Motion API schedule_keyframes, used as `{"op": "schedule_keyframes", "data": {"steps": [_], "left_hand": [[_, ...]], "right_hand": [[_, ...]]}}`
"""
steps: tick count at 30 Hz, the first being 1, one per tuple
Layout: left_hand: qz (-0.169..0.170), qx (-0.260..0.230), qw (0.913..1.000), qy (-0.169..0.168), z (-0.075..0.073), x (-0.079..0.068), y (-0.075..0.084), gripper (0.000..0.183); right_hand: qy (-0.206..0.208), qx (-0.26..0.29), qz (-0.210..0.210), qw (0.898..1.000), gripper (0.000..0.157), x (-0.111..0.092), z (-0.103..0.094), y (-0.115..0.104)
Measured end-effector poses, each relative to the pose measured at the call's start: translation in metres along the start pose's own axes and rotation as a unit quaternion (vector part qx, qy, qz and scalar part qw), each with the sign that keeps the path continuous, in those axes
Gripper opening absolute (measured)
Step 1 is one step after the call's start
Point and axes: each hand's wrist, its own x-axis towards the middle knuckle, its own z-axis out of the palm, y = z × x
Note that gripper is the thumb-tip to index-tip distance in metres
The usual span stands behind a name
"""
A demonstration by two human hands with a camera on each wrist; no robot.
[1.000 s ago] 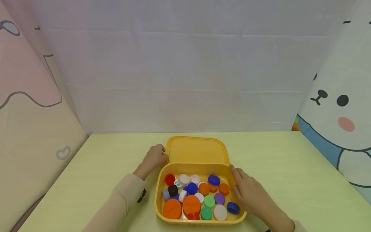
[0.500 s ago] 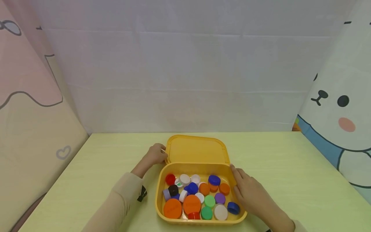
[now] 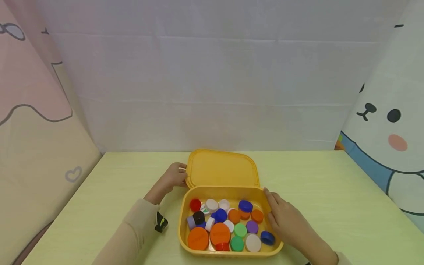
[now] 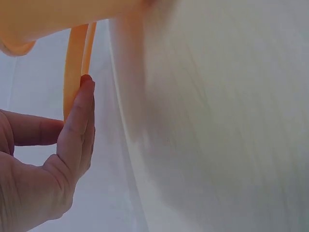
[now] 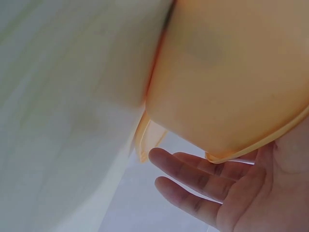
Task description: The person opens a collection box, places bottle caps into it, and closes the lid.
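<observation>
A yellow plastic box (image 3: 228,253) sits at the front of the table, filled with bottle caps (image 3: 198,238) in orange, white, blue, green, red, purple and black. Directly behind it is its yellow lid (image 3: 222,167), whose near edge is overlapped by the box rim in the head view. My left hand (image 3: 175,175) pinches the lid's left edge between thumb and fingers; the left wrist view shows this lid edge (image 4: 73,72) apart from the tabletop. At the box's right side, my right hand (image 3: 288,221) holds the rim, its thumb over the inner side and its other fingers (image 5: 188,198) extended outside.
The pale green-yellow table (image 3: 126,176) runs back to a white cloth wall (image 3: 212,92). Printed curtains stand at the left (image 3: 36,165) and right (image 3: 381,147). A small black device (image 3: 161,222) is strapped at my left wrist.
My left hand has moved slightly left and away from me, and the lid has shifted with it, away from the box. The right hand and the box have stayed almost still.
</observation>
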Motion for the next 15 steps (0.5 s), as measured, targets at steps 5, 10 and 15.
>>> {"op": "schedule_keyframes", "data": {"steps": [5, 10, 15], "left_hand": [[0.007, -0.035, 0.9994, 0.004, 0.0, -0.004, 0.0, 0.042], [0.024, -0.062, 0.9977, 0.011, -0.001, -0.007, -0.001, 0.041], [0.046, -0.069, 0.9962, 0.026, -0.001, -0.011, 0.0, 0.04]], "right_hand": [[0.003, -0.003, -0.004, 1.0, 0.055, 0.0, -0.001, 0.0], [0.007, -0.008, -0.011, 1.0, 0.055, 0.001, -0.001, 0.001], [0.012, -0.013, -0.012, 1.0, 0.054, 0.001, 0.0, 0.001]]}}
